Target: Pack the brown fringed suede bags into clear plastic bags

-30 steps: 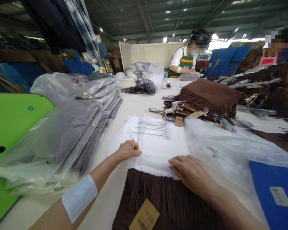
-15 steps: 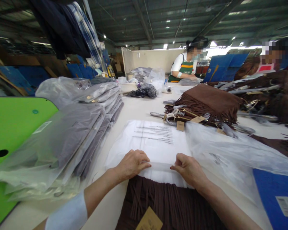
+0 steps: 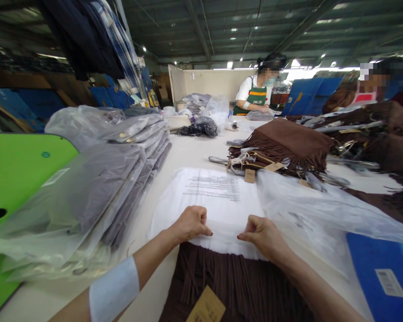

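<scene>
A white plastic bag (image 3: 218,205) with printed lines lies flat on the table in front of me. Both hands rest at its near edge, fingers pinched: my left hand (image 3: 193,223) on the left side, my right hand (image 3: 262,235) on the right, each closed on the bag's edge, with a gap between them. Below the bag, nearest me, spreads a dark brown fringed piece (image 3: 242,286), its upper part hidden at the bag's near edge. A tan paper tag (image 3: 207,306) lies on the fringe.
Bagged grey items (image 3: 100,179) are stacked at the left beside a green board (image 3: 16,165). Brown fringed bags (image 3: 289,138) are piled at the back right. Clear plastic (image 3: 305,210) and a blue sheet (image 3: 379,273) lie right. A person (image 3: 255,96) works across the table.
My left fingers have curled in more tightly at the bag's edge, and the left forearm has shifted right. The whole view has moved slightly.
</scene>
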Available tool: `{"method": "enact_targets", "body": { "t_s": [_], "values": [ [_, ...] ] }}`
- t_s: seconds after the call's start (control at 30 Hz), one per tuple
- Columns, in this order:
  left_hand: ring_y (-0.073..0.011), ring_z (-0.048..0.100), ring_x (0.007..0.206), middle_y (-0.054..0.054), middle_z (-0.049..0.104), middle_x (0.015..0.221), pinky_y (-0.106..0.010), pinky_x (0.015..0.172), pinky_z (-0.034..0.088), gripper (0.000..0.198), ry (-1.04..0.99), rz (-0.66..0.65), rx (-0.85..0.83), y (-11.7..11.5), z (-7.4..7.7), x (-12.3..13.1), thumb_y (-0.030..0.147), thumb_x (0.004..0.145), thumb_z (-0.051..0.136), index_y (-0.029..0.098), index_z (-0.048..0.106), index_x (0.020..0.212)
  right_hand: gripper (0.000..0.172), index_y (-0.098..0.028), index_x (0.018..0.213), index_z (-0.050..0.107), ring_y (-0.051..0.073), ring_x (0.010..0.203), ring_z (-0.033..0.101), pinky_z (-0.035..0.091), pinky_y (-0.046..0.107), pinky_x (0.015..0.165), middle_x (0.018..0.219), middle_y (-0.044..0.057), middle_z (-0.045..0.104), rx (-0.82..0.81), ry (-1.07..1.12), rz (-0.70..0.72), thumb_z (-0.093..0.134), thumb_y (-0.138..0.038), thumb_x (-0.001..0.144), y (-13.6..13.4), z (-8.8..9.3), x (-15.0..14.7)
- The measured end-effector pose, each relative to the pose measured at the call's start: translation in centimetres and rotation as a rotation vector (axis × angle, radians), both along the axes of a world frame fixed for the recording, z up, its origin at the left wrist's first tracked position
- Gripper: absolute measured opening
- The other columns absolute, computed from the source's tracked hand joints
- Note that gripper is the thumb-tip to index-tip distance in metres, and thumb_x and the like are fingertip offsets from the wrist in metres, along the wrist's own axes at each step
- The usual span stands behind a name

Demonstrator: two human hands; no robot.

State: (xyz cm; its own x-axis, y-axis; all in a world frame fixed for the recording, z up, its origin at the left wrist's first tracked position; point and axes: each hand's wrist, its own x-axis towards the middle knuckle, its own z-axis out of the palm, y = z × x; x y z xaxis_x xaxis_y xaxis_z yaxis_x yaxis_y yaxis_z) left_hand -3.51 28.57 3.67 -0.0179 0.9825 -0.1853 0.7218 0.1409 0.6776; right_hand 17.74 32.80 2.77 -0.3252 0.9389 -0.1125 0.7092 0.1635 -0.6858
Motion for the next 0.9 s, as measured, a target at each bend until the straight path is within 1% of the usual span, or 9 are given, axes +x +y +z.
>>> {"method": "enact_targets", "body": {
  "t_s": [0.13, 0.27, 0.33, 0.43, 0.6, 0.67, 0.73, 0.83, 0.9],
  "values": [
    [-0.0083, 0.035, 0.050, 0.008, 0.034, 0.049, -0.021, 0.047, 0.027, 0.034, -0.043, -0.047, -0.029, -0.4, 0.4, -0.8, 0.039, 0.067, 0.062, 0.018, 0.041, 0.051, 0.035, -0.022, 0.048, 0.035, 0.008, 0.045, 0.035, 0.027, 0.021, 0.044, 0.042, -0.009, 0.037, -0.023, 0.047, 0.007, 0.067, -0.031, 0.057, 0.3, -0.4, 0.6],
    [-0.0106, 0.044, 0.054, 0.006, 0.043, 0.052, -0.022, 0.053, 0.034, 0.021, 0.057, -0.080, -0.026, -1.1, 0.8, -1.4, 0.030, 0.073, 0.052, 0.017, 0.049, 0.056, 0.034, -0.023, 0.051, 0.034, 0.009, 0.046, 0.036, 0.029, 0.022, 0.046, 0.046, -0.008, 0.036, 0.022, 0.033, 0.044, 0.054, -0.042, 0.070, 0.4, -0.2, 1.3],
    [-0.0137, 0.051, 0.063, 0.003, 0.052, 0.060, -0.024, 0.061, 0.037, 0.009, 0.169, -0.081, -0.004, -1.6, 0.9, -1.7, 0.020, 0.070, 0.052, 0.018, 0.053, 0.061, 0.026, -0.022, 0.054, 0.038, 0.011, 0.051, 0.041, 0.031, 0.023, 0.051, 0.051, -0.005, 0.042, 0.099, -0.011, 0.046, 0.053, -0.036, 0.071, 0.2, 0.0, 1.6],
    [-0.0208, 0.055, 0.078, -0.004, 0.058, 0.072, -0.033, 0.075, 0.038, 0.014, 0.356, -0.031, 0.045, -2.7, 1.1, -2.6, 0.011, 0.072, 0.046, 0.018, 0.054, 0.063, 0.012, -0.021, 0.061, 0.044, 0.014, 0.062, 0.045, 0.032, 0.026, 0.061, 0.063, -0.002, 0.049, 0.245, -0.083, 0.055, 0.049, -0.020, 0.071, -0.2, 0.4, 2.6],
    [-0.0284, 0.053, 0.097, -0.015, 0.059, 0.087, -0.043, 0.088, 0.033, 0.027, 0.510, 0.150, 0.109, -4.9, 1.4, -4.6, 0.002, 0.076, 0.032, 0.016, 0.055, 0.072, 0.021, -0.021, 0.064, 0.047, 0.015, 0.065, 0.046, 0.031, 0.028, 0.063, 0.068, 0.001, 0.046, 0.331, -0.145, 0.005, 0.038, -0.002, 0.070, -0.9, 0.3, 5.7],
    [-0.0291, 0.052, 0.099, -0.016, 0.059, 0.090, -0.044, 0.088, 0.033, 0.027, 0.487, 0.245, 0.141, -5.6, 1.5, -4.8, 0.004, 0.078, 0.031, 0.015, 0.055, 0.075, 0.020, -0.021, 0.063, 0.047, 0.014, 0.060, 0.046, 0.030, 0.028, 0.059, 0.067, 0.000, 0.046, 0.320, -0.136, -0.069, 0.040, -0.004, 0.071, -1.2, 0.0, 7.2],
    [-0.0289, 0.056, 0.091, -0.014, 0.060, 0.082, -0.042, 0.082, 0.037, 0.022, 0.400, 0.349, 0.159, -6.0, 1.6, -4.6, 0.011, 0.082, 0.034, 0.016, 0.054, 0.076, 0.018, -0.021, 0.062, 0.049, 0.013, 0.056, 0.046, 0.031, 0.027, 0.056, 0.066, 0.000, 0.048, 0.299, -0.089, -0.157, 0.043, -0.008, 0.072, -1.6, -0.2, 8.5],
    [-0.0241, 0.059, 0.064, -0.006, 0.056, 0.058, -0.033, 0.062, 0.040, 0.016, 0.143, 0.491, 0.143, -5.8, 1.7, -3.7, 0.022, 0.082, 0.044, 0.016, 0.053, 0.070, 0.009, -0.022, 0.065, 0.055, 0.014, 0.055, 0.051, 0.035, 0.027, 0.055, 0.063, -0.001, 0.054, 0.234, 0.078, -0.313, 0.051, -0.017, 0.072, -1.9, -0.7, 9.8],
    [-0.0195, 0.058, 0.054, -0.004, 0.057, 0.054, -0.026, 0.049, 0.036, 0.016, -0.089, 0.558, 0.129, -5.3, 1.9, -3.1, 0.024, 0.081, 0.048, 0.016, 0.053, 0.068, 0.007, -0.022, 0.070, 0.057, 0.013, 0.048, 0.049, 0.036, 0.027, 0.048, 0.058, -0.002, 0.055, 0.154, 0.250, -0.427, 0.056, -0.028, 0.069, -1.9, -1.0, 10.3]
  ]
}}
